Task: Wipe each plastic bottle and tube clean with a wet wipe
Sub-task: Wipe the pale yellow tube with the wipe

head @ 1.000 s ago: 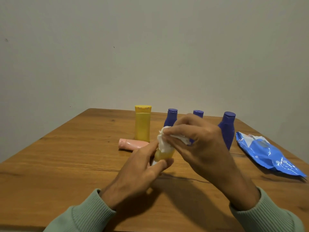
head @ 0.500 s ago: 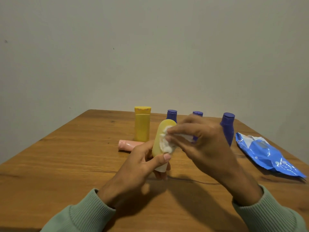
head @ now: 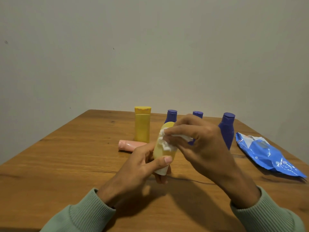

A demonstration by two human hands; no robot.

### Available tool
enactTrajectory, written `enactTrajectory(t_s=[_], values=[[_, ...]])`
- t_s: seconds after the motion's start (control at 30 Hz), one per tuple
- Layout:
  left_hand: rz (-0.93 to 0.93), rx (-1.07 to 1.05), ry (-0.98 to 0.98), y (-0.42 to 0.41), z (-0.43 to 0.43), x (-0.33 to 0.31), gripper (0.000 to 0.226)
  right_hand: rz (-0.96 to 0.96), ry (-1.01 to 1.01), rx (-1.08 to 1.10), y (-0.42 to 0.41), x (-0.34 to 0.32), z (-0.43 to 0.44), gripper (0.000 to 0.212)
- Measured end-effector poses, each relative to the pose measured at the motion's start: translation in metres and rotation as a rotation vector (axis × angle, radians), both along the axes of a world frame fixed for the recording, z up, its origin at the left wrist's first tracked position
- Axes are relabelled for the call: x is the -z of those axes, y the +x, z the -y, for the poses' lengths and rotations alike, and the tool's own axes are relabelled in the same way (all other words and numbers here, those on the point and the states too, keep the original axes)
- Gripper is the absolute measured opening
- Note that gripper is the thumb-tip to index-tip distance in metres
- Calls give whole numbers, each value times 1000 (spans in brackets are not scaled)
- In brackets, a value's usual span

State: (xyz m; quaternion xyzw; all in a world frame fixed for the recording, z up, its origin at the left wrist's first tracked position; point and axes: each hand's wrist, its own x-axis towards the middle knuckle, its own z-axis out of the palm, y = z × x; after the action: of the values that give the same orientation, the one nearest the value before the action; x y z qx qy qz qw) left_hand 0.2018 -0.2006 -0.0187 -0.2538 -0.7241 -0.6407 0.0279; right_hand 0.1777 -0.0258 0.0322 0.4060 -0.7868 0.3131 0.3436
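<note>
Now left hand [head: 138, 164] grips yellow tube [head: 160, 154]; right hand [head: 204, 141] pinches wipe [head: 164, 145] against it.

Near the centre of the frame, a small pale yellow tube [head: 163, 152] is standing almost upright with its white cap pointing down, in the grip of the left hand [head: 133, 166]. A crumpled white wet wipe [head: 164, 144] is pressing on its upper part under the fingers of the right hand [head: 205, 144]. Behind, a taller yellow bottle [head: 142, 128] is standing upright with a pink tube [head: 129, 145] lying beside its base, and three purple-blue bottles [head: 226, 129] are standing toward the right, two partly hidden.
</note>
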Motion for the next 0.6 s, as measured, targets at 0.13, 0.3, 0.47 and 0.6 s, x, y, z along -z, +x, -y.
enactTrajectory(t_s=[0.13,0.3,0.47,0.6], values=[[16,-9,51,0,0,-2,31,-37,-106,70,-2,-2,-4,21],[50,4,170,-2,1,-2,25,180,3,-48,0,-3,-2,19],[117,73,148,-1,2,-3,28,126,-108,-1,-5,-3,-4,19],[134,90,144,-1,3,-4,26,85,-209,80,-6,-1,-2,21]])
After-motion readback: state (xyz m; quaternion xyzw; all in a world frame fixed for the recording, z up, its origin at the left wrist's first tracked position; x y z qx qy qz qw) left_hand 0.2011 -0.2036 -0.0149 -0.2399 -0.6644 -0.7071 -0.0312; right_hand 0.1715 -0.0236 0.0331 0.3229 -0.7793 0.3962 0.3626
